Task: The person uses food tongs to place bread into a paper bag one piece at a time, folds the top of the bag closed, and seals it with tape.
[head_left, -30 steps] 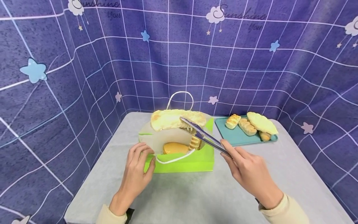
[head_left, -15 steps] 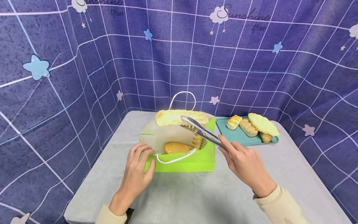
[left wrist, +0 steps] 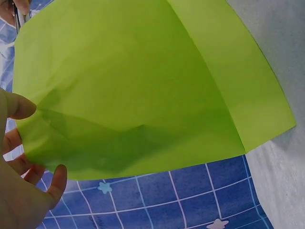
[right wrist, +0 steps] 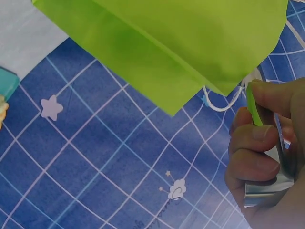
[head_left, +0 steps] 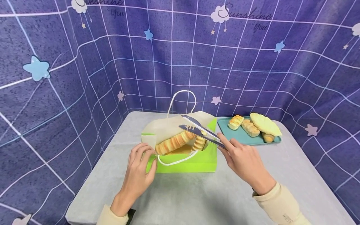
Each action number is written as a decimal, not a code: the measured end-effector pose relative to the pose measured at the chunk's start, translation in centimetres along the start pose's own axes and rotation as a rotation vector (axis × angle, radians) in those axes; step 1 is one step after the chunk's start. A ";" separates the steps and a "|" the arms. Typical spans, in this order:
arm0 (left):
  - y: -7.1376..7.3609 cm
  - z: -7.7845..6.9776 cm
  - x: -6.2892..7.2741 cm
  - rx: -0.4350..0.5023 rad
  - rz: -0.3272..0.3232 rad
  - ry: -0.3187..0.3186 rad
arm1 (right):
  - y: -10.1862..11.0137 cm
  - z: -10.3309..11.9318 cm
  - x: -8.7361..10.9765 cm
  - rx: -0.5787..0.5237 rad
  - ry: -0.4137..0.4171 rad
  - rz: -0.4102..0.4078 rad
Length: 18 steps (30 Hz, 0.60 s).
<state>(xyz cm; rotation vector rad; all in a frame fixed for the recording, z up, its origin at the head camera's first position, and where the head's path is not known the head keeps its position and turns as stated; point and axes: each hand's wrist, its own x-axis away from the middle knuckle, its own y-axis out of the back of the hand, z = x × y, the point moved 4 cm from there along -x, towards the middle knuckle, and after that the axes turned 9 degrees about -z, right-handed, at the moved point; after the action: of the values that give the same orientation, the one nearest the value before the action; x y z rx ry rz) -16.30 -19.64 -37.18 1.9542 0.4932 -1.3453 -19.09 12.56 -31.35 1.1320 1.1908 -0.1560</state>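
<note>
A green paper bag [head_left: 185,164] with a pale inside and white cord handles [head_left: 182,92] stands on the table. My left hand [head_left: 140,164] grips its left front corner at the rim; in the left wrist view the fingers [left wrist: 21,106] curl at the bag's edge. My right hand [head_left: 243,162] holds metal tongs [head_left: 208,132] over the bag's mouth, their tips spread with nothing between them. Below them a long ridged bread loaf [head_left: 171,143] lies slanted inside the bag. A shorter ridged roll [head_left: 199,143] leans at the right, and an orange-yellow bun [head_left: 181,151] is mostly hidden underneath.
Back right on the grey table [head_left: 180,197] sits a teal tray [head_left: 239,139]. It bears a small topped bun [head_left: 235,122], a twisted roll [head_left: 250,127], a pale yellow shell-shaped bread [head_left: 264,124] and a round roll [head_left: 268,137]. A blue-purple grid-patterned curtain [head_left: 180,53] surrounds the table.
The long loaf has left the tongs and dropped into the bag, covering most of the orange-yellow bun. The tongs' tips have parted. My left hand stays at the bag's corner.
</note>
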 end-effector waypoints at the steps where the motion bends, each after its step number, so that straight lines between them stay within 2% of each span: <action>1: 0.0 0.0 0.0 0.001 -0.001 0.000 | 0.1 0.0 0.0 -0.001 -0.002 0.003; 6: -0.1 -0.1 -0.1 0.005 -0.001 -0.002 | 0.4 -0.5 0.7 -0.031 -0.024 -0.011; 18: -0.3 0.0 -0.1 0.004 0.001 -0.002 | 2.3 -2.0 2.3 -0.056 -0.075 -0.109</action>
<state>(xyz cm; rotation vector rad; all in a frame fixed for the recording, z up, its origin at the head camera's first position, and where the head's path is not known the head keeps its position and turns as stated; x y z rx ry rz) -16.48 -19.42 -37.17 1.9560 0.4897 -1.3481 -17.97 16.21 -31.63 1.0043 1.1834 -0.2448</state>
